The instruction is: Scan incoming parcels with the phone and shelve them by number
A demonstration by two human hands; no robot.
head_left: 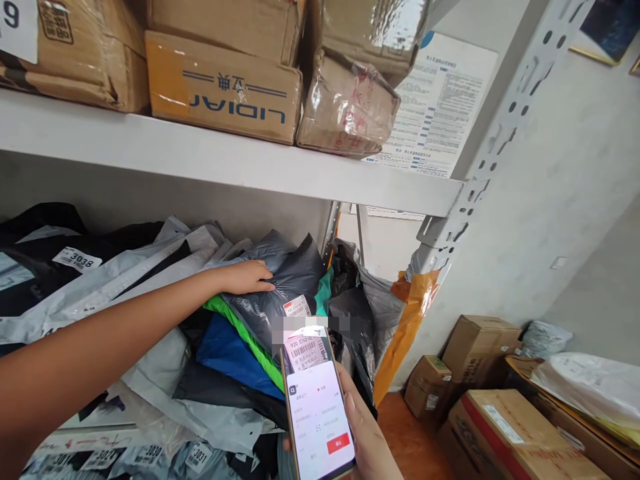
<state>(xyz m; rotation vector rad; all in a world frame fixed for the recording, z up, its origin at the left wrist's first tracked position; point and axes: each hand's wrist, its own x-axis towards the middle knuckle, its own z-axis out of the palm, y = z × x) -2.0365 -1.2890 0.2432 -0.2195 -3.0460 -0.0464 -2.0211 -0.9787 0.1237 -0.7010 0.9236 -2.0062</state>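
Note:
My left hand (249, 277) reaches in over a pile on the shelf, its fingers closed on the top of a dark grey plastic mailer bag (296, 270). A white shipping label (297, 306) shows on that bag's lower part. Low in the middle of the view, my right hand (364, 423) grips a smartphone (319, 413), screen towards me. Its lit screen shows a barcode label above a white panel with a red button. Beneath the grey bag lie a bright green bag (245, 337) and a blue bag (235, 357). A blurred patch hides the phone's top edge.
Cardboard boxes (225, 90) rest on the white shelf beam (240, 160) overhead. More mailer bags (115, 277) fill the left side. A perforated metal post (493, 143), wrapped low down in orange tape (413, 320), stands right. Parcels (505, 427) sit on the floor.

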